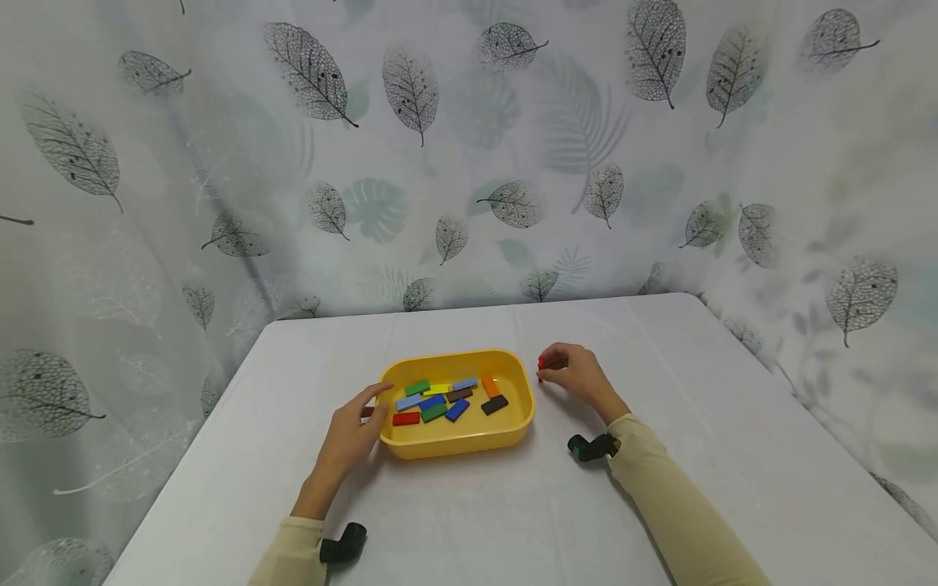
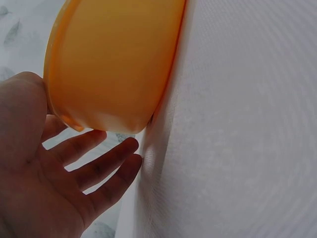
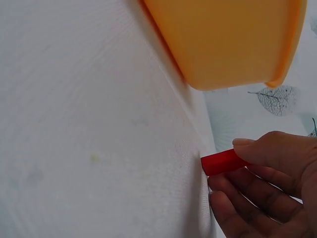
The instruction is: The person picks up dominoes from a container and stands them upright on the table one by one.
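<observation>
A yellow tray (image 1: pixel 458 448) on the table holds several small coloured blocks. They include a red block (image 1: pixel 406 418), a black block (image 1: pixel 494 404), an orange block (image 1: pixel 489 386) and a brown block (image 1: pixel 459 395). At the tray's left end, my left hand (image 1: pixel 350 435) touches the rim with thumb and forefinger. Its other fingers (image 2: pixel 106 166) extend loosely outside the wall. To the right of the tray, my right hand (image 1: pixel 582 378) pinches a red block (image 3: pixel 223 162) between thumb and fingers. That block stands upright, its lower end at the tabletop.
White cloth covers the table (image 1: pixel 469 521). A leaf-patterned curtain (image 1: pixel 454 163) hangs behind it and at both sides. Dark wrist devices sit by each cuff, one at the left (image 1: pixel 343 544) and another at the right (image 1: pixel 590 447).
</observation>
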`<state>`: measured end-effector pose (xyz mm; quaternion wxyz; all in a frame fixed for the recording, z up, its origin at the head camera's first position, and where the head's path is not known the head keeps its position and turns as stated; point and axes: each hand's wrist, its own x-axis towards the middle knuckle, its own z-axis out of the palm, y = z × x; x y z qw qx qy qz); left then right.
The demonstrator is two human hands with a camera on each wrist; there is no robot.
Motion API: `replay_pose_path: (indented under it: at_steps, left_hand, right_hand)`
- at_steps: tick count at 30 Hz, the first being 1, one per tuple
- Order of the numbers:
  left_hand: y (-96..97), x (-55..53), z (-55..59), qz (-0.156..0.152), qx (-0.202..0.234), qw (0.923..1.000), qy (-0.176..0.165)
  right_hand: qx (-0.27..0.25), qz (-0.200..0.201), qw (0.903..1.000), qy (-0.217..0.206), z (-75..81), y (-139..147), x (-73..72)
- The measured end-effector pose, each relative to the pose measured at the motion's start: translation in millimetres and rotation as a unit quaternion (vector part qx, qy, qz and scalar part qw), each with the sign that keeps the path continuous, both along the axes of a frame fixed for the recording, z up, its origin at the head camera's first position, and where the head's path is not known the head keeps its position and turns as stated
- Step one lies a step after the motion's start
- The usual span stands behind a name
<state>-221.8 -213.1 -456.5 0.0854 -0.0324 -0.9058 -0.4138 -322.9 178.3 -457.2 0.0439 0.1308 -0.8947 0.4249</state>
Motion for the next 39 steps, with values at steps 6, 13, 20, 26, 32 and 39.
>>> replay_pose_path:
  at_steps: [6,13,20,26,32,39]
  left_hand:
    - [0.7,1.0,-0.7,0.002,0.001,1.0,-0.003]
    - [1.2,1.1,-1.1,0.002,-0.001,1.0,-0.002]
    - [1.6,1.2,-0.9,0.002,-0.001,1.0,-0.002]
    - [0.9,0.9,-2.1,0.004,-0.003,1.0,-0.005]
    - [0.9,1.0,-1.1,0.002,-0.007,1.0,0.003]
    - [1.1,3.0,1.6,0.001,-0.005,1.0,0.007]
  right_hand:
    - [0.004,-0.003,0.9999,-0.013,-1.5,0,0.8]
    - [-0.001,-0.005,0.9998,-0.02,-0.5,1,2.0]
    - [-0.007,0.001,0.9994,-0.033,0.9,3,1.2]
    - [-0.009,0.006,0.9992,-0.039,5.1,5,0.5]
    - [0.015,0.028,0.9994,-0.013,15.5,5,3.1]
    - [0.015,0.025,0.9987,0.042,30.9,-6,11.6]
